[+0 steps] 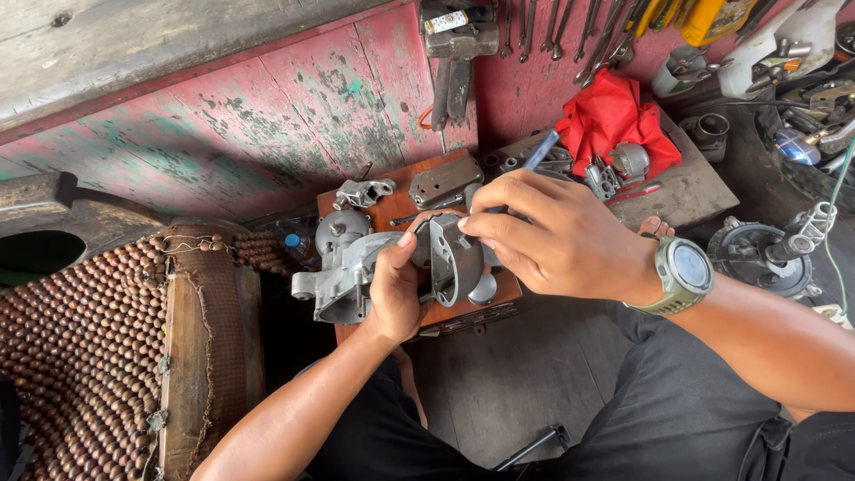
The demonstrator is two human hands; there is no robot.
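Note:
My left hand (397, 289) grips a grey cast-metal carburetor body (349, 272) from below, holding it over a small wooden board (405, 207). A rounded grey metal cover (452, 260) sits against the body's right side. My right hand (552, 233), with a green watch on the wrist, is closed on a blue-handled tool (540, 150) whose tip is hidden behind the fingers at the cover. More small grey metal parts (365, 191) lie on the board behind.
A red cloth (614, 120) and loose metal parts rest on a dark block at the back right. Wrenches hang on the peeling pink wall (294, 116). A beaded seat cover (85, 338) lies left. An engine piece (766, 254) stands right.

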